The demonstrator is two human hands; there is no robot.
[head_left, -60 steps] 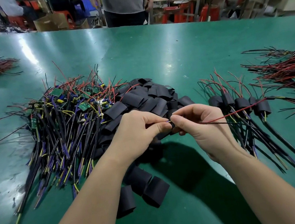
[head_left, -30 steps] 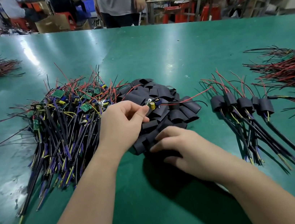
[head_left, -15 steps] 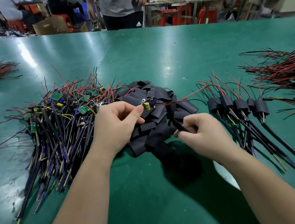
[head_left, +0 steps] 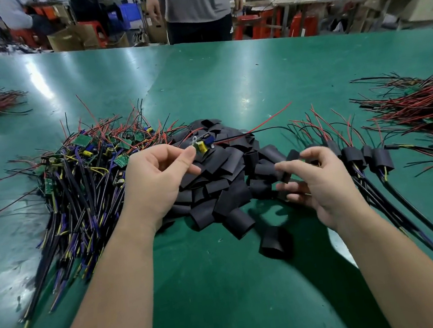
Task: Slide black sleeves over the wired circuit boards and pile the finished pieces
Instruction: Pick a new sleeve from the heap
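Over the sleeve pile [head_left: 219,174]: the left hand [head_left: 156,178] is pinching one board [head_left: 203,145] between thumb and forefinger and holding it lifted just above the black sleeves.
Board axis: its red and black wires [head_left: 270,117] are running rightward and slightly away from the person, so the free ends are pointing toward the right hand's side.
Right hand [head_left: 320,179]: it is hovering just right of the pile, and thumb and forefinger seem to be pinching a single sleeve [head_left: 283,175]. Blur is hiding which way its open end is facing.
Key relation: the sleeve is lying to the right of the board and nearer the person, apart from it, while the wire tips are passing beyond it. By my judgement, the sleeve's mouth is going to need turning toward the wire ends before it goes leftward along them.
Nearer hand: the right is sitting just beside the finished pieces [head_left: 362,160]. The left is sitting closer to the bare boards [head_left: 72,178].
Room: green table [head_left: 225,79] is showing bare beyond the pile and in front of the person.
Edges: loose wires from a far-right bundle [head_left: 424,109] are reaching near the finished pieces and are likely to snag anything swung wide.
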